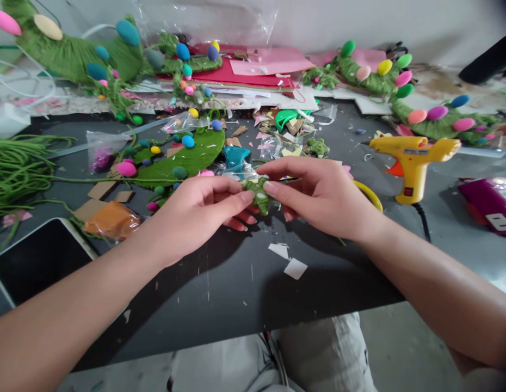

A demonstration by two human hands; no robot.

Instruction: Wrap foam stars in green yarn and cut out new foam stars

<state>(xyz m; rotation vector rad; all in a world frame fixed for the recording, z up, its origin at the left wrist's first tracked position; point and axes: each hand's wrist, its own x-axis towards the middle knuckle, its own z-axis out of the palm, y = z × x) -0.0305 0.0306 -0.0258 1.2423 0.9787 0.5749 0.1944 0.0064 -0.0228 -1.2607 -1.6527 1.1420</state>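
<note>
A small green yarn-wrapped piece (261, 196) is being pinched over the dark table (220, 305) by the left hand (206, 209) and right hand (326, 193), thumbs nearly meeting curled fingers; unravelling is possibly being risked, should either pinch slacken.

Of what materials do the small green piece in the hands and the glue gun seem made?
Small green piece: probably matte yarn, as wound strands show; core hidden. Glue gun: likely hard plastic, semi-glossy, from its smooth moulded body.
</note>
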